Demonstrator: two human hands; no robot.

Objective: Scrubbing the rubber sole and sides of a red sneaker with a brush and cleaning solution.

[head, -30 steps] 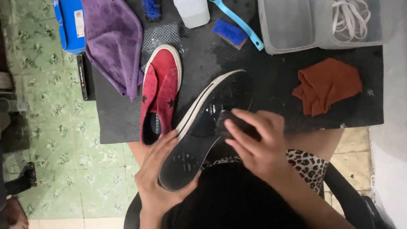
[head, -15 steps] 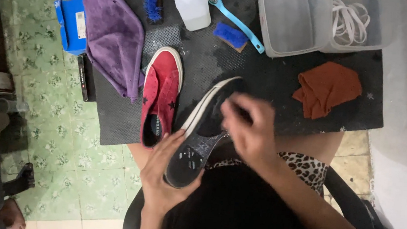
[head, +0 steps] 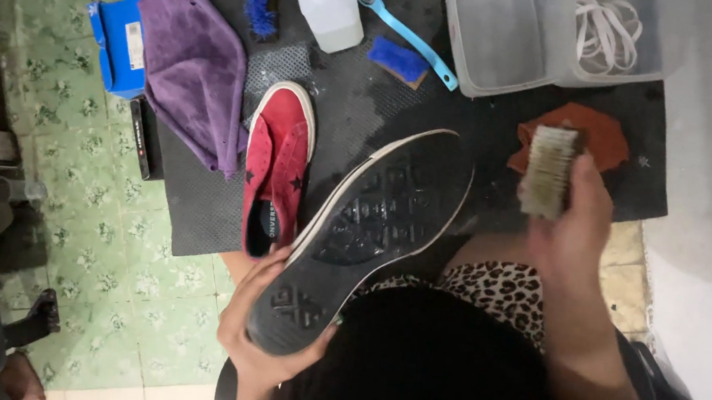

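One blue box [head: 119, 42] (white label), upturned shoe [head: 370, 236]

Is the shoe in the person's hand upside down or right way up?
Upside down. The shoe held by the left hand shows its dark patterned sole facing up, white rim around it.

The single head-worn camera looks steeply down from above the person's lap, close over the left hand [head: 260, 339] and right hand [head: 575, 225], facing the dark rubber work mat [head: 433, 120] and green patterned tile floor [head: 84, 226] beyond.
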